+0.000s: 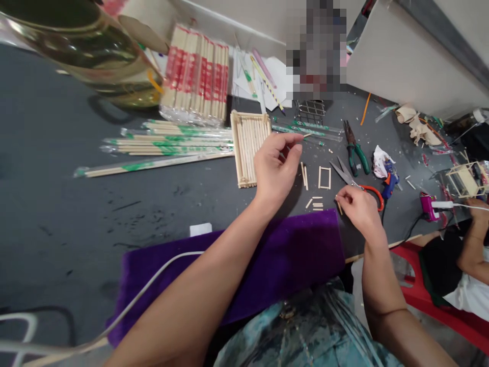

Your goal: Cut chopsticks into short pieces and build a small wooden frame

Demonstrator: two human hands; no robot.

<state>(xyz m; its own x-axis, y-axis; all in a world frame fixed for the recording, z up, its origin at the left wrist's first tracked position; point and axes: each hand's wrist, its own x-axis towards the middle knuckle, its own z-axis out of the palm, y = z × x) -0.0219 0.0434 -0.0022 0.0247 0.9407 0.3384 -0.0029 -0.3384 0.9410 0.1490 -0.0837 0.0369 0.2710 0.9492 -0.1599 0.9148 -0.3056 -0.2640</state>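
Note:
My left hand (pixel 275 168) is closed in a pinch beside a stick panel (pixel 250 148) with raised edges. A thin wooden stick (pixel 307 135) pokes out past its fingertips. Lower to the right, my right hand (pixel 359 208) pinches a short wooden stick (pixel 340 207), which points down toward the table. Between the hands lie a small rectangular stick frame (pixel 319 178), a pair of longer sticks (pixel 304 176) and several short cut pieces (pixel 317 205). Orange-handled scissors (pixel 344 172) lie open just beyond my right hand, which overlaps part of them.
Wrapped chopsticks (pixel 164 148) and a red-banded bundle (pixel 196 76) lie left of the panel, near a large glass vessel (pixel 114 66). Pliers (pixel 355 150) and a blue glue gun (pixel 389 184) are at right. A purple towel (pixel 298 250) covers the front edge. Another person's arm (pixel 473 239) shows far right.

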